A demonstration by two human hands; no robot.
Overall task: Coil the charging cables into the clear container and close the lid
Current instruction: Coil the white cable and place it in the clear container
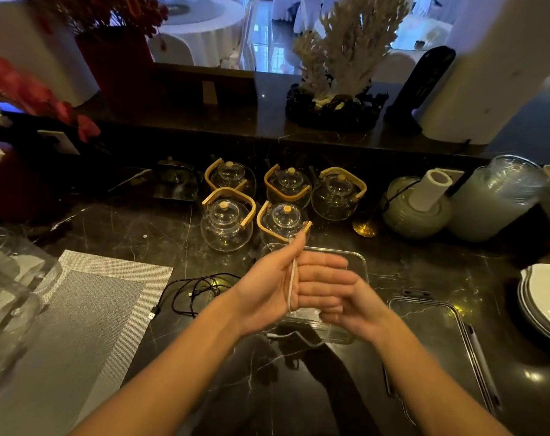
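Both hands hover over the clear container, which stands open on the dark marble counter. My left hand is held palm up with its fingers straight and thumb raised. A white charging cable runs across its palm by the thumb. My right hand, blurred, sits just below and to the right, its fingers curled and pinching that cable; a loose end hangs under both hands. A tangled black cable lies on the counter to the left. The clear lid lies flat to the right of the container.
Several glass teapots with bamboo handles stand right behind the container. A grey woven placemat and glass jars are at left. Stacked white plates sit at the right edge, with a large jar behind.
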